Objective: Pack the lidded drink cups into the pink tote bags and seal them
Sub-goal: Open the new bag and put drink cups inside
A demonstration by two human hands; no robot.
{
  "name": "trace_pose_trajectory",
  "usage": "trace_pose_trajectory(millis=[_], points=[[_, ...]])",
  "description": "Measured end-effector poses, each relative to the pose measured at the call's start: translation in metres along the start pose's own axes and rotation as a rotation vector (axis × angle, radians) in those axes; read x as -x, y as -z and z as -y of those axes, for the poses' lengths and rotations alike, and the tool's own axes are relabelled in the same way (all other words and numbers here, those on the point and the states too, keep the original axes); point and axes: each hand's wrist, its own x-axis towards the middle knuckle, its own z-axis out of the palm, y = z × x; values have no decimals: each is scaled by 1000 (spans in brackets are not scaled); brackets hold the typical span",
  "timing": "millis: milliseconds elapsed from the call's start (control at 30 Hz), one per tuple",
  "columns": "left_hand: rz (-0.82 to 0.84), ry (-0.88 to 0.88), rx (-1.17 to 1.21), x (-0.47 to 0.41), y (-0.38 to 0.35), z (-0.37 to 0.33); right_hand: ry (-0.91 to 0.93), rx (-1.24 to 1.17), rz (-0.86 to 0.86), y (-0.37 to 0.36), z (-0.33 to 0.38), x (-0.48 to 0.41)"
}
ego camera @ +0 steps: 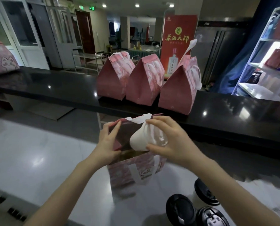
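Room: large dim hall with ceiling spotlights, glazed doors at far left, and a red banner (178,38) showing a bottle behind the counter.
Shelving: white shelf unit (266,66) at right, brightly lit, holding red boxes.
Upper surface: glossy black counter (54,85) running across the view and reflecting the lights.
Lower surface: pale, shiny worktop (38,152) in front of it, nearer the person.
Left edge: pink patterned bags (0,61) piled on the black counter.
Sealed totes: three pink tote bags (114,79) (144,82) (176,90) side by side on the black counter, tops folded shut.
Open tote: pink tote bag (124,173) upright on the pale worktop, mouth open.
Left hand (107,144): fingers grip the open tote's left rim.
Right hand (168,139): fingers and thumb curl round the lid end of the white cup (140,141).
White cup: tilted, base towards the left hand, at the open tote's mouth.
Spare cups: three black-lidded cups (180,209) (206,191) (212,216) on the worktop at lower right, seen from above.
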Motion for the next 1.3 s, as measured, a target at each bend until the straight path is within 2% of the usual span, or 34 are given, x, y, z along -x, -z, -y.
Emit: trace_pose_trajectory(millis=[167,433,633,900,1000,1300], points=[[-43,-70,-26,2,1,5,-20,110,86,-50,2,-10],[83,-156,-49,6,15,23,-116,227,323,-111,-5,-32],[89,-242,-43,3,20,39,-199,326,488,-148,-8,-66],[117,-212,19,-5,31,58,-143,359,501,-168,-10,-71],[165,-196,38,-5,42,59,-140,322,458,-170,-11,-69],[215,-206,1,-3,55,56,-142,341,476,-189,-11,-71]])
